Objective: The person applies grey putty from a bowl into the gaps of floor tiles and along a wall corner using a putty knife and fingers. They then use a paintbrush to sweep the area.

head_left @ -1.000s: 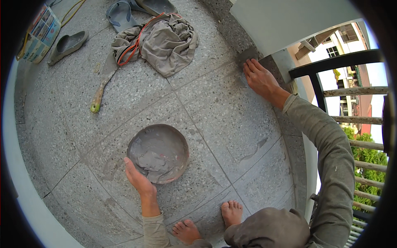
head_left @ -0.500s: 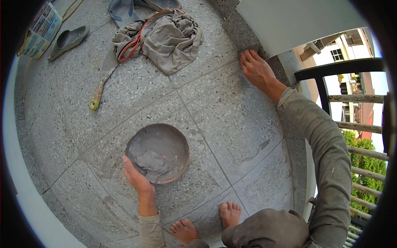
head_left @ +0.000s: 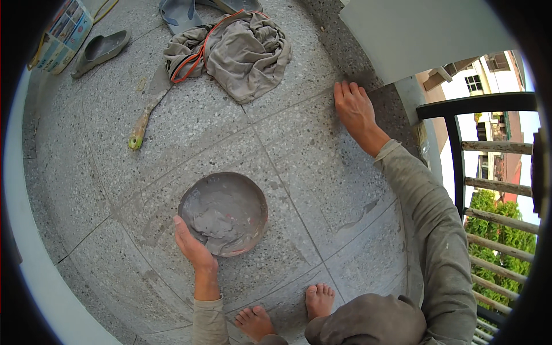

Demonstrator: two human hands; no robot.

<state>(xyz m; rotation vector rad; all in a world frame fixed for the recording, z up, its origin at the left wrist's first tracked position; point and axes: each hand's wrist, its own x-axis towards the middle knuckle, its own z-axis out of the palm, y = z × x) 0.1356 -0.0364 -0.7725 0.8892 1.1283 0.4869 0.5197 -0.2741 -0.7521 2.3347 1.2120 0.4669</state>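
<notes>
Our left hand (head_left: pixel 195 250) cups the bowl (head_left: pixel 264 201) of grey paste (head_left: pixel 221 215), while our right hand (head_left: pixel 355 112) has drawn back beside the skirting (head_left: pixel 348 52), so we cannot tell its grip.

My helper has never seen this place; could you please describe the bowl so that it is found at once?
Start from the speckled grey floor and find the two bare feet near the picture's lower edge. Above them, to the left, the left hand cups the bowl at its lower-left side. Unlike the crumpled cloth farther up, it is round and contains thick grey paste.
</notes>
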